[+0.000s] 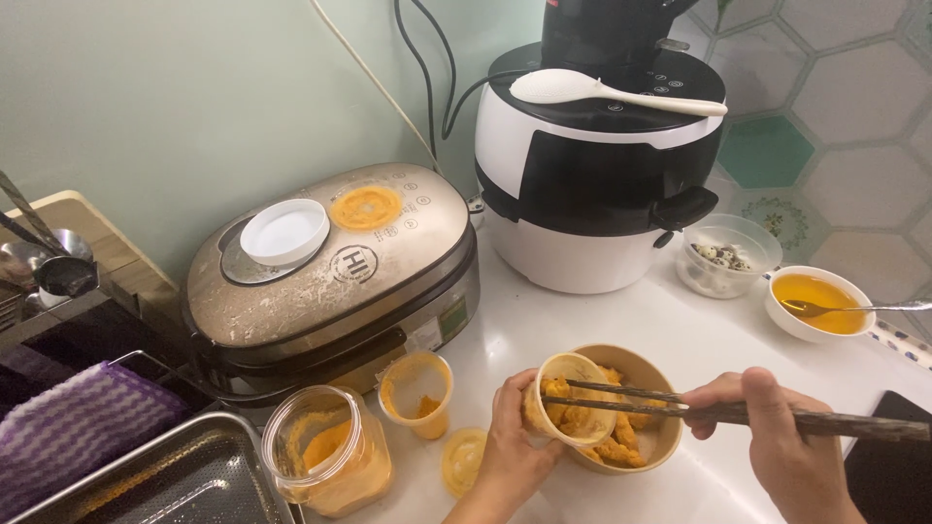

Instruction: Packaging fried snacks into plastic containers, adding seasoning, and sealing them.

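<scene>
Countertop; cup [568,396] in left hand [512,442]

Single head view, looking steeply down, close over white counter [573,320]

small cup [568,398] tilted over bowl [652,374], dark chopsticks [738,412]

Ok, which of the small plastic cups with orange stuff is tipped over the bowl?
The cup in the left hand, the tilted cup; chopsticks reach into it. The other cup stands upright beside the open jar.
</scene>
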